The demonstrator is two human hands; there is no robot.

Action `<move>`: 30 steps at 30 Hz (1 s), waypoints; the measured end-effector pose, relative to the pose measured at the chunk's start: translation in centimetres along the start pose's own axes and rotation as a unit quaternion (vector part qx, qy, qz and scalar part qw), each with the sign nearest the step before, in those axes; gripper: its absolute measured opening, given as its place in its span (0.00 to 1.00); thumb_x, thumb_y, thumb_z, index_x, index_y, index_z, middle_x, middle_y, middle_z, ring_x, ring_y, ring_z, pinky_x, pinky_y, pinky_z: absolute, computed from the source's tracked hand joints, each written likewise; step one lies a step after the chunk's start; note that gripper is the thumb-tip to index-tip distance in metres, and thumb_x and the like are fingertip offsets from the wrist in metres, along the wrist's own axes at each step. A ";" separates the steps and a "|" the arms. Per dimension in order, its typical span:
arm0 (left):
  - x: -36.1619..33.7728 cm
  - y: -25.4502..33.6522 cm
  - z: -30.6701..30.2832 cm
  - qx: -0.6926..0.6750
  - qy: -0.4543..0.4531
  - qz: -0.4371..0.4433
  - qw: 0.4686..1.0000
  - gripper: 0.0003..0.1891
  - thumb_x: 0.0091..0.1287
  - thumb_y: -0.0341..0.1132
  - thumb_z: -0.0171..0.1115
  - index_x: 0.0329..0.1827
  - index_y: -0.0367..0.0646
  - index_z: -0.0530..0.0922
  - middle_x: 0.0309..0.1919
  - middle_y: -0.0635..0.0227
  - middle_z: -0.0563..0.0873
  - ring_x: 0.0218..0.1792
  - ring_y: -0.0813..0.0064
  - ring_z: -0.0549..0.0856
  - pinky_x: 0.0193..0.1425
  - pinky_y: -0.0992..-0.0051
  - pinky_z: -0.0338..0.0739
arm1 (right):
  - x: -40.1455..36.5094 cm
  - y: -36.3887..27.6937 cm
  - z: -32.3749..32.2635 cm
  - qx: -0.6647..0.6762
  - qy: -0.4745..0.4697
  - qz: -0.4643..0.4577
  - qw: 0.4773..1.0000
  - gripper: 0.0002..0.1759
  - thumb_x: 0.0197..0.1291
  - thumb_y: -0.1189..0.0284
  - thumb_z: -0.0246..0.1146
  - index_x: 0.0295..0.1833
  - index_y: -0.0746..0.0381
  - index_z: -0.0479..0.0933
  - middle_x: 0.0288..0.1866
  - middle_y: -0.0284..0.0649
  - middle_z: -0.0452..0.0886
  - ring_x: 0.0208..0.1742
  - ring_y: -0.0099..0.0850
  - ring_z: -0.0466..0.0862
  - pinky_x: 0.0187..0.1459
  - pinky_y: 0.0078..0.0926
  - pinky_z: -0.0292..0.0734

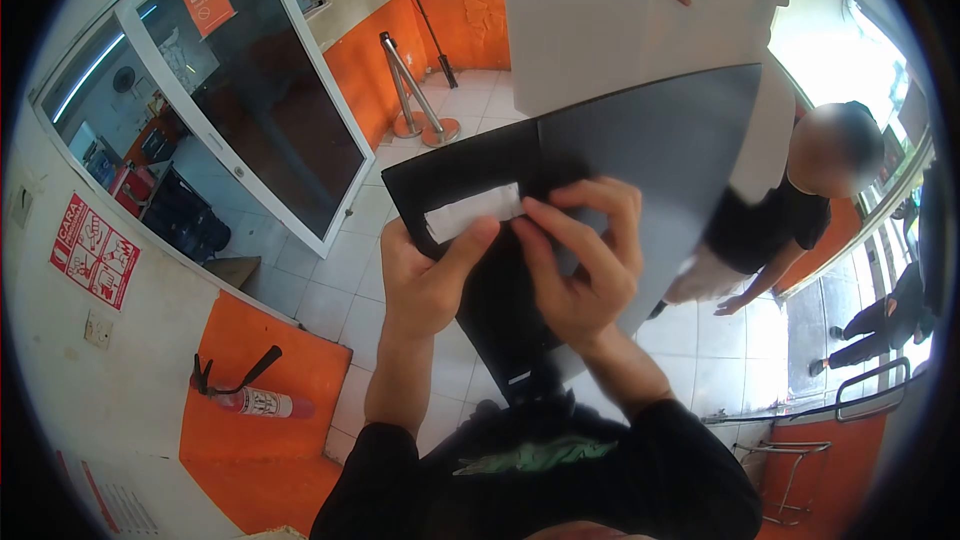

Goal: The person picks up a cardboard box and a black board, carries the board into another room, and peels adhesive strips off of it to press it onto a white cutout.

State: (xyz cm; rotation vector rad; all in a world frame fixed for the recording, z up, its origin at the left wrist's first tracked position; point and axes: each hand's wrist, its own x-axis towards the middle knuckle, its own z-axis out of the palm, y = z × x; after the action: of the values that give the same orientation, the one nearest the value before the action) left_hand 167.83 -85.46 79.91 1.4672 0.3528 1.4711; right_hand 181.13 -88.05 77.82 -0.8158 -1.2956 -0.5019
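A small white paper strip [468, 212] lies over a black folder-like panel [500, 290] in front of my chest. My left hand [428, 275] grips the strip's lower left side, its thumb pressed on the paper and its other fingers partly hidden behind. At the strip's right end, my right hand [590, 255] pinches the edge between thumb and index finger, the remaining fingers curled. The dark panel widens into a large grey sheet [650, 160] toward the upper right. What supports the panel from below is hidden.
A person in a black shirt [765, 225] stands at the right, near large pale boards [590, 30]. A glass sliding door [260, 80] is upper left. A fire extinguisher [262, 402] sits lower left, metal posts [410, 90] stand ahead, and a metal rack [795, 470] is lower right.
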 end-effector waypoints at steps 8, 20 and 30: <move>0.4 -0.4 -0.2 0.001 0.010 0.003 1.000 0.11 0.61 0.27 0.65 0.45 0.32 0.80 0.36 0.64 0.86 0.36 0.79 0.83 0.42 0.82 0.76 | 0.4 1.3 0.2 0.007 -0.018 -0.018 1.000 0.15 0.37 0.80 0.72 0.36 0.59 0.83 0.37 0.36 0.77 0.38 0.34 0.74 0.37 0.27 0.68; 0.8 -0.9 -0.5 0.017 0.018 0.013 1.000 0.10 0.60 0.27 0.66 0.43 0.33 0.80 0.35 0.65 0.86 0.35 0.79 0.83 0.40 0.82 0.76 | 0.3 1.3 0.7 0.057 -0.058 0.075 0.994 0.12 0.40 0.81 0.70 0.34 0.60 0.80 0.40 0.39 0.73 0.41 0.34 0.71 0.42 0.28 0.65; 1.2 -1.3 -1.0 -0.010 0.012 0.003 1.000 0.10 0.60 0.26 0.65 0.44 0.32 0.79 0.35 0.64 0.85 0.34 0.77 0.84 0.39 0.81 0.78 | 1.5 1.6 0.6 0.055 -0.099 0.081 0.990 0.10 0.45 0.84 0.66 0.35 0.64 0.77 0.43 0.42 0.68 0.40 0.36 0.68 0.42 0.28 0.64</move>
State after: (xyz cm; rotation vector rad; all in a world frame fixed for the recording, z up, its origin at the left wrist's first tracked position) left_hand 167.76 -83.52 79.41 1.4361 0.3475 1.4947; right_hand 182.28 -86.38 78.89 -0.8856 -1.4123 -0.2214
